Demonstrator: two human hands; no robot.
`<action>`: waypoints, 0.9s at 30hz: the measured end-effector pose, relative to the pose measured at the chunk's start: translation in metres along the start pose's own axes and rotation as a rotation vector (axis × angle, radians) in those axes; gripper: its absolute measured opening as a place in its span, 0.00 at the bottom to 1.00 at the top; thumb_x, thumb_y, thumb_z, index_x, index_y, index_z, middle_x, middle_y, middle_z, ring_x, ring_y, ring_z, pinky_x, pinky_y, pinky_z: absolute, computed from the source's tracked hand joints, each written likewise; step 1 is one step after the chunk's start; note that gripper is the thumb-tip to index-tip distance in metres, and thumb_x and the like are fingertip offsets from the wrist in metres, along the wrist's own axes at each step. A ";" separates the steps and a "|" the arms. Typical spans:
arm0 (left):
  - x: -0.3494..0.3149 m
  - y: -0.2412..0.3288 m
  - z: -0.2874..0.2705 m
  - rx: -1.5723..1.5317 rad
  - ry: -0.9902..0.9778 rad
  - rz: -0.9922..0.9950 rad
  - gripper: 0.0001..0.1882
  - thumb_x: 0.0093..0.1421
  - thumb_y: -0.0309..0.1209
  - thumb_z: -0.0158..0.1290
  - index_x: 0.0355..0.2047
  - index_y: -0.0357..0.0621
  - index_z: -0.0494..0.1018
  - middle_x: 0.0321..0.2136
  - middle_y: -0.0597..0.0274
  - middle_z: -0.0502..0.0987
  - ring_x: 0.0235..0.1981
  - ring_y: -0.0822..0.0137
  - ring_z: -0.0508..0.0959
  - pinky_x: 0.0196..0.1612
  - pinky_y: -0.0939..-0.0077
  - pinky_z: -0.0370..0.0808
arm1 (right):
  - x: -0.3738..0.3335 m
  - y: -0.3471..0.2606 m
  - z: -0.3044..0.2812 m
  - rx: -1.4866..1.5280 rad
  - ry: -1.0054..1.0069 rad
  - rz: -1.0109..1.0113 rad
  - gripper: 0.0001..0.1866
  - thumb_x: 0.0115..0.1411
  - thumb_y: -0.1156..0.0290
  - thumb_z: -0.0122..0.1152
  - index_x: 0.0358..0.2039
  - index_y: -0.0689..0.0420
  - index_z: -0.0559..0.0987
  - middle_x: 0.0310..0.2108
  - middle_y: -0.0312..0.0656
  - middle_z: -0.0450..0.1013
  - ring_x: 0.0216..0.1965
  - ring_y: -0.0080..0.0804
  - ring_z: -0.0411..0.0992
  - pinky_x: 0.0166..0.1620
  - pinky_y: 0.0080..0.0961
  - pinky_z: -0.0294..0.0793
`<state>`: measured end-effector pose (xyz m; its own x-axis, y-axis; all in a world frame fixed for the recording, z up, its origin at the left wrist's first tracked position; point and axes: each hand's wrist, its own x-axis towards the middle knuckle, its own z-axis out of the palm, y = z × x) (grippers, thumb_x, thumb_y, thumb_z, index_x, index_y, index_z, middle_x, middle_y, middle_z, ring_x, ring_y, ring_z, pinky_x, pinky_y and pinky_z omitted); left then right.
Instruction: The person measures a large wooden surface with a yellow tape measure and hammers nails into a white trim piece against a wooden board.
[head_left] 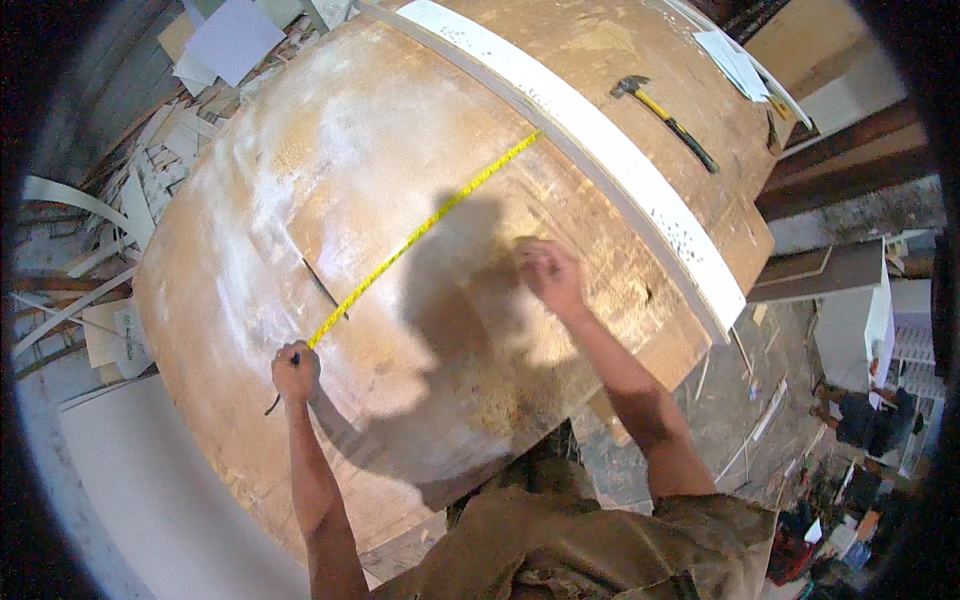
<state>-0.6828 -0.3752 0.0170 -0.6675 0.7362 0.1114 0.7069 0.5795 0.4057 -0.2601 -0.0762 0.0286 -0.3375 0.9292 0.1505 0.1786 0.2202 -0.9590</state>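
Note:
A yellow tape measure (420, 232) stretches diagonally across the worn wooden tabletop (230, 300). My left hand (294, 372) is closed around its near end, with a bit of black showing between the fingers and a thin dark strap hanging below. The tape's far end meets the edge of a long white strip board (600, 130) lying across the table. Over the table, to the right of the tape, hovers my right hand (550, 275). Its fingers look bent but are smeared by motion, and nothing can be made out in them.
Beyond the strip board lies a hammer (665, 122) with a yellow and black handle. White sheets (733, 65) rest at the far right corner. Offcuts (150, 190) are piled at the left, near a large pale panel (150, 470). Scraps litter the floor (745, 400) at right.

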 end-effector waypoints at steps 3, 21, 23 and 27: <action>0.000 -0.006 0.004 -0.028 0.015 -0.001 0.11 0.57 0.38 0.56 0.27 0.42 0.80 0.23 0.51 0.76 0.29 0.54 0.78 0.35 0.62 0.73 | 0.074 0.013 -0.118 -0.418 0.126 -0.280 0.10 0.60 0.73 0.56 0.40 0.58 0.81 0.37 0.45 0.79 0.38 0.36 0.76 0.46 0.31 0.75; -0.010 -0.053 0.019 -0.375 -0.018 -0.056 0.07 0.59 0.29 0.62 0.29 0.39 0.77 0.29 0.60 0.77 0.33 0.66 0.77 0.40 0.70 0.74 | 0.291 0.139 -0.354 -0.858 -0.110 0.246 0.27 0.62 0.50 0.59 0.47 0.64 0.74 0.32 0.57 0.77 0.35 0.50 0.77 0.40 0.40 0.74; -0.009 -0.048 0.016 -0.276 -0.012 -0.062 0.08 0.58 0.30 0.63 0.28 0.39 0.77 0.28 0.59 0.77 0.33 0.65 0.77 0.40 0.70 0.74 | 0.292 0.143 -0.346 -0.861 -0.099 0.195 0.28 0.63 0.50 0.57 0.51 0.63 0.73 0.34 0.57 0.78 0.37 0.49 0.78 0.42 0.40 0.75; -0.006 -0.036 0.014 -0.138 0.035 -0.011 0.08 0.56 0.29 0.63 0.26 0.39 0.77 0.26 0.57 0.77 0.32 0.63 0.78 0.39 0.70 0.74 | 0.287 0.133 -0.290 -0.794 -0.008 0.119 0.27 0.64 0.54 0.55 0.56 0.63 0.70 0.35 0.60 0.78 0.36 0.52 0.78 0.40 0.43 0.75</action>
<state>-0.7012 -0.3952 -0.0108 -0.6845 0.7160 0.1372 0.6622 0.5319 0.5279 -0.0649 0.3064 0.0136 -0.2809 0.9582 0.0538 0.8170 0.2682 -0.5105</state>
